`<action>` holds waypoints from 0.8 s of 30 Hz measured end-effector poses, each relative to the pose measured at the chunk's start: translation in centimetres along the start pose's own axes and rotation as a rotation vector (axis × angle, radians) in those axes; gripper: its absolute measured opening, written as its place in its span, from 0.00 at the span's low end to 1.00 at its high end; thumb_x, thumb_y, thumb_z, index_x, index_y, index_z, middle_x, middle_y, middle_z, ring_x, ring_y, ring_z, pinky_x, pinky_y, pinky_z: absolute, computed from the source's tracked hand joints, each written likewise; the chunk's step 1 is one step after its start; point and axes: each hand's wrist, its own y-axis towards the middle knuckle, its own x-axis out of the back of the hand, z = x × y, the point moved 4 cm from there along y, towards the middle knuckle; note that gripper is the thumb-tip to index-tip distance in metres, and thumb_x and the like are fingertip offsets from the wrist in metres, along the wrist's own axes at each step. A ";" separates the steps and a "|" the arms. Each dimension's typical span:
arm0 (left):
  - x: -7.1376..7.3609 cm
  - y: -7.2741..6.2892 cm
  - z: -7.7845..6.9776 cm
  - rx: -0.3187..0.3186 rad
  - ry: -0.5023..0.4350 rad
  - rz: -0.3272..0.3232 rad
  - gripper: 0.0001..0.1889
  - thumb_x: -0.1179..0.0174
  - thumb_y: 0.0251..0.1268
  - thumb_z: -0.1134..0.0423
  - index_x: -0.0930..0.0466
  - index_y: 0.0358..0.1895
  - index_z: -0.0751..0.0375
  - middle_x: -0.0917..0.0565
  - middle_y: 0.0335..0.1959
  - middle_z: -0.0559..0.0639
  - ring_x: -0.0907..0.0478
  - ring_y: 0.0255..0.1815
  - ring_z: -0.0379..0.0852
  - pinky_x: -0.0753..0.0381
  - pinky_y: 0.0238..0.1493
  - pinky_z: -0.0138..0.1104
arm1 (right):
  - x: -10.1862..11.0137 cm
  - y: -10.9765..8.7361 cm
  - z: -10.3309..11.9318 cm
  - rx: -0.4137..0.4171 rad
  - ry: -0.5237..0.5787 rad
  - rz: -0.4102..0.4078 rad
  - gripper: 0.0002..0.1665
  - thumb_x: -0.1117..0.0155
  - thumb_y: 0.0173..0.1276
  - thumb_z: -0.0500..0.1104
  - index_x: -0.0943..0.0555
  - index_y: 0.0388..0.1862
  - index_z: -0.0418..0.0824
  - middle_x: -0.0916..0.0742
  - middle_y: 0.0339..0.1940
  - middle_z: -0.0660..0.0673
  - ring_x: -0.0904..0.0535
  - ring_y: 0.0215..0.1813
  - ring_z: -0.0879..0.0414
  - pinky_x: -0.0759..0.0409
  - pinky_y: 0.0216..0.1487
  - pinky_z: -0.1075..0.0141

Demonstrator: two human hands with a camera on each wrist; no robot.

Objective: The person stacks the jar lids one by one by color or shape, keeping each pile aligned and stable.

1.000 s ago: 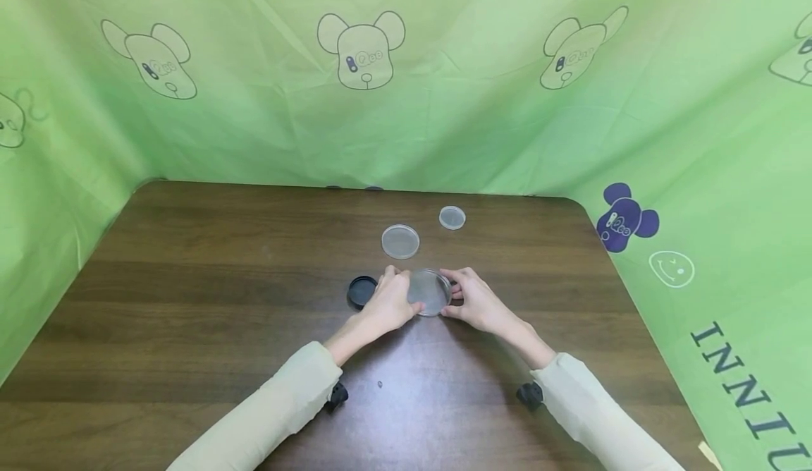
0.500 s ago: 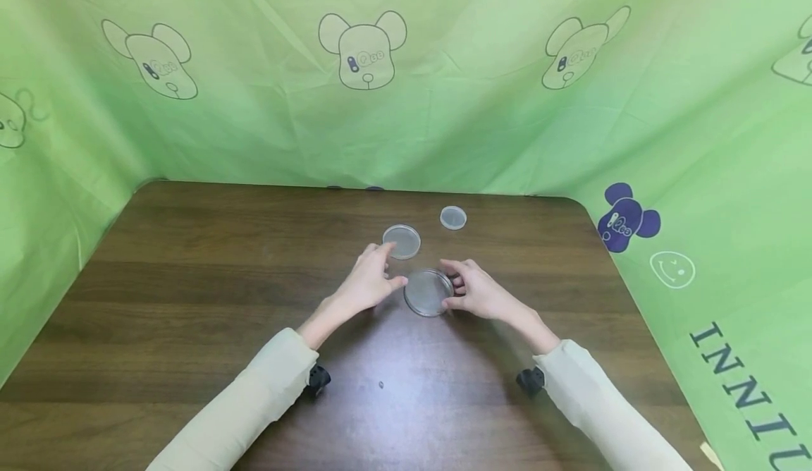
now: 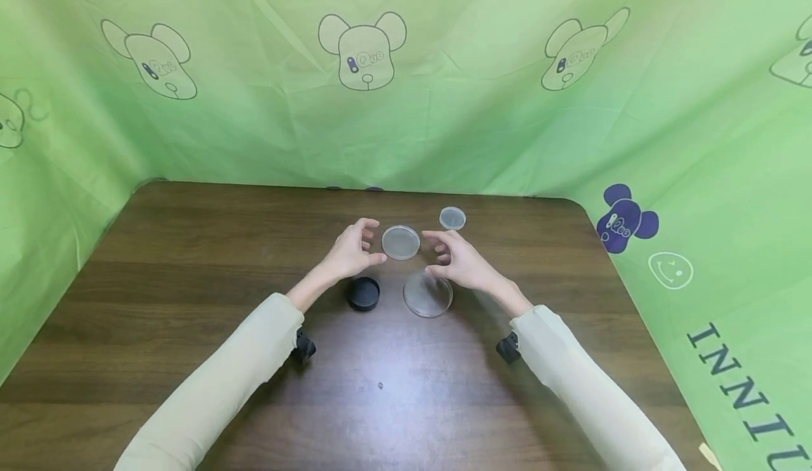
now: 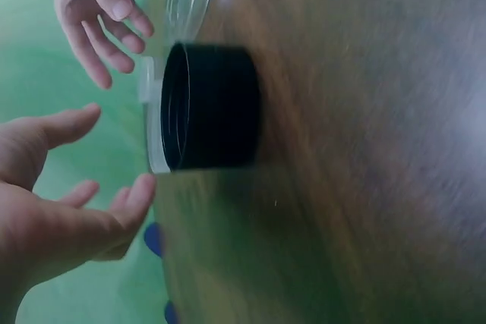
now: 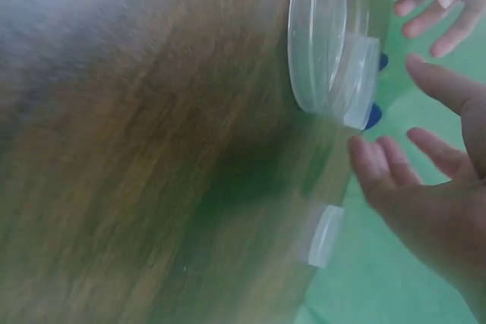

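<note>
A clear round petri dish point(image 3: 400, 243) lies on the table between both hands, apart from their fingertips. My left hand point(image 3: 348, 249) is to its left, thumb and fingers spread and holding nothing. On its right is my right hand point(image 3: 462, 259), also spread, with its thumb overlapping the edge of a larger clear petri dish point(image 3: 428, 296) in the head view. Below my left hand stands a short black cylinder point(image 3: 364, 294); the left wrist view shows this black cylinder point(image 4: 220, 105) as hollow, with an open rim.
A smaller clear round dish point(image 3: 452, 218) sits farther back and to the right on the brown wooden table point(image 3: 222, 316). A green printed cloth point(image 3: 266, 125) hangs behind the table's far edge. A tiny dark speck point(image 3: 380, 386) lies near the front.
My left hand has moved left and back, uncovering the black cylinder. My right hand has let go of the larger petri dish and moved back toward the middle one. The dishes stay in place.
</note>
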 end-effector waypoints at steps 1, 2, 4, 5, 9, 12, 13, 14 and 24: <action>0.0 0.3 0.2 -0.002 -0.014 0.005 0.36 0.31 0.54 0.70 0.36 0.67 0.66 0.28 0.58 0.68 0.25 0.54 0.61 0.25 0.55 0.46 | -0.1 0.3 -0.1 0.006 0.018 0.001 0.40 0.29 0.55 0.28 0.34 0.67 0.26 0.28 0.56 0.27 0.26 0.55 0.35 0.22 0.55 0.52; 0.1 0.5 0.3 -0.005 -0.025 0.010 0.36 0.31 0.54 0.71 0.36 0.67 0.65 0.28 0.58 0.68 0.25 0.54 0.61 0.25 0.55 0.45 | -0.1 0.6 -0.2 0.013 0.036 0.003 0.40 0.30 0.55 0.28 0.34 0.67 0.26 0.28 0.56 0.27 0.27 0.55 0.35 0.23 0.56 0.52; 0.1 1.0 0.5 -0.019 -0.042 0.024 0.37 0.31 0.52 0.72 0.36 0.67 0.64 0.28 0.58 0.68 0.25 0.54 0.61 0.24 0.55 0.45 | -0.3 1.1 -0.3 0.017 0.061 0.007 0.40 0.30 0.56 0.27 0.35 0.67 0.26 0.29 0.56 0.27 0.27 0.56 0.35 0.23 0.56 0.53; 0.0 1.2 0.5 -0.030 -0.048 0.032 0.37 0.31 0.52 0.73 0.36 0.67 0.64 0.28 0.58 0.69 0.25 0.54 0.62 0.24 0.54 0.44 | -0.3 1.4 -0.4 0.019 0.067 0.009 0.40 0.30 0.55 0.27 0.35 0.67 0.26 0.29 0.56 0.27 0.27 0.56 0.34 0.23 0.57 0.54; -0.5 1.8 0.9 -0.063 -0.047 0.072 0.39 0.31 0.50 0.75 0.37 0.68 0.67 0.29 0.57 0.70 0.25 0.53 0.62 0.23 0.53 0.42 | -0.6 2.2 -0.5 0.023 0.085 0.021 0.42 0.31 0.54 0.24 0.37 0.68 0.25 0.31 0.57 0.26 0.28 0.57 0.34 0.24 0.58 0.54; -0.9 2.3 1.3 -0.062 -0.035 0.091 0.39 0.31 0.50 0.75 0.37 0.68 0.67 0.30 0.57 0.69 0.25 0.52 0.61 0.23 0.53 0.41 | -1.0 2.9 -0.8 0.027 0.086 0.028 0.44 0.31 0.53 0.24 0.38 0.69 0.25 0.33 0.57 0.27 0.28 0.57 0.34 0.25 0.59 0.54; -1.0 2.4 1.4 -0.062 -0.029 0.092 0.39 0.31 0.50 0.76 0.37 0.68 0.67 0.30 0.56 0.69 0.25 0.52 0.61 0.22 0.53 0.40 | -1.1 3.1 -0.9 0.023 0.087 0.029 0.44 0.31 0.53 0.24 0.38 0.69 0.25 0.33 0.57 0.27 0.28 0.57 0.34 0.25 0.59 0.54; -1.0 2.6 1.5 -0.058 -0.026 0.090 0.39 0.31 0.49 0.76 0.37 0.67 0.67 0.29 0.56 0.69 0.25 0.52 0.60 0.22 0.53 0.40 | -1.3 3.3 -1.1 0.019 0.087 0.032 0.44 0.31 0.53 0.24 0.38 0.69 0.25 0.34 0.57 0.27 0.28 0.57 0.34 0.25 0.59 0.55; -1.8 4.0 1.8 -0.022 0.023 0.034 0.37 0.30 0.46 0.77 0.33 0.64 0.71 0.27 0.51 0.66 0.23 0.50 0.57 0.22 0.52 0.37 | -2.1 4.8 -0.9 -0.065 0.002 0.041 0.43 0.30 0.54 0.25 0.38 0.68 0.23 0.35 0.54 0.27 0.26 0.56 0.36 0.23 0.57 0.61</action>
